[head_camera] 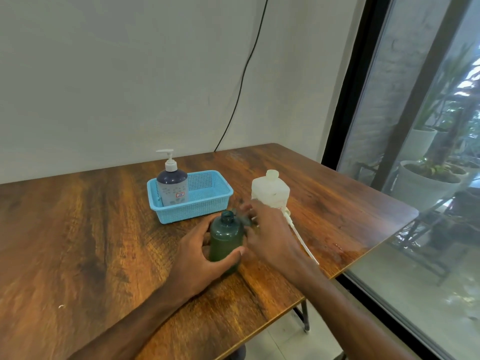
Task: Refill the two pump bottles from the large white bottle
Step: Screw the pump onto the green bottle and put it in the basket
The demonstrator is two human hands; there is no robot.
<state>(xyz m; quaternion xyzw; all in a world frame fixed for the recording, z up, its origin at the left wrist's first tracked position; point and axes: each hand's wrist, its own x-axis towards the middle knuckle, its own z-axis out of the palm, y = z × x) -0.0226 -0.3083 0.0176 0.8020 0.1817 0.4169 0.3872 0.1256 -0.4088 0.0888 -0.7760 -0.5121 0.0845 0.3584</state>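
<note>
— Where are our things?
— On the counter (91,229), the blue basket (207,203) holds one pump bottle (172,188). The large white bottle (270,189) stands uncapped just beside it.
— And the green bottle (226,237)?
— Upright and open-necked, with our left hand (197,253) wrapped round it. Our right hand (270,232) blurs over the pump tube (302,240), so we can't tell its grip. We'd steady the green bottle firmly and lay the pump clear before pouring.

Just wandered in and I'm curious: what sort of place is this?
Probably a plain room in a home or office: a wooden table against a bare wall, beside a big window onto potted plants.
</note>
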